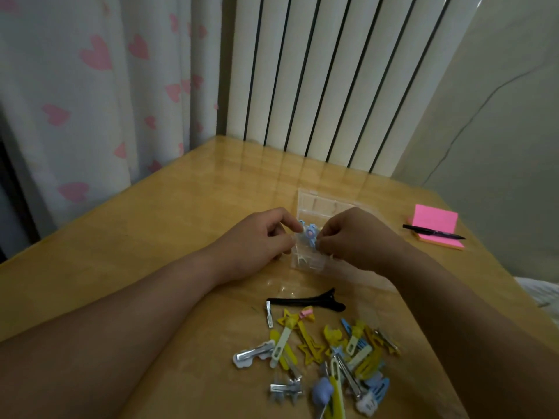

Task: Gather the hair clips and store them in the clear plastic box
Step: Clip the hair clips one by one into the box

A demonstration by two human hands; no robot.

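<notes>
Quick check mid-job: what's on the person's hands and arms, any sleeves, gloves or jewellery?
Nothing worn that shows. The left hand and right hand are gloveless, with no ring visible from this side. The left forearm and right forearm are bare to the frame edge: no sleeves, watch or bracelet in view.

You're working in dim, flat light with a greenish cast. The worktop [187, 189] shows soft glare near the radiator [332, 71], whose ribs splay with wide-angle distortion. Detail is soft, and shadows are faint.
</notes>
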